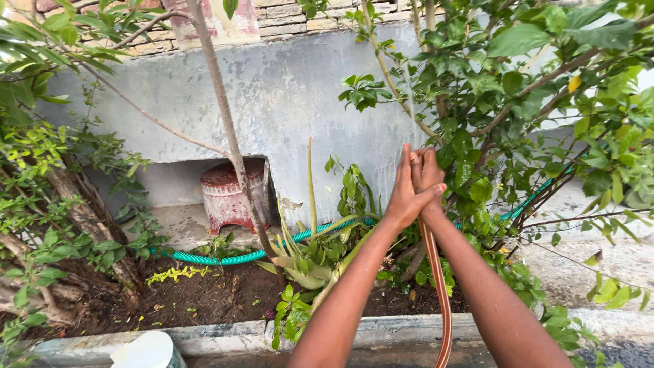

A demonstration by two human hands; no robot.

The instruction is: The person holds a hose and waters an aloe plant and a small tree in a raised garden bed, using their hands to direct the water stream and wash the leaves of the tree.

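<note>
My right hand (pixel 429 174) grips the end of an orange-brown hose (pixel 439 286) that runs down between my forearms to the bottom edge. My left hand (pixel 407 194) presses flat against the right hand and the hose end, fingers pointing up. A thin jet of water (pixel 409 88) sprays upward from the hands toward the leafy tree (pixel 518 88) on the right. Both hands are held up over a planted bed of dark soil (pixel 204 296).
A green corrugated hose (pixel 225 259) lies across the soil behind an aloe plant (pixel 310 259). A red stool-like pot (pixel 228 194) sits in a wall niche. A thin trunk (pixel 228 123) rises at centre-left. A concrete curb (pixel 218 335) edges the bed; a white container (pixel 146 351) stands below it.
</note>
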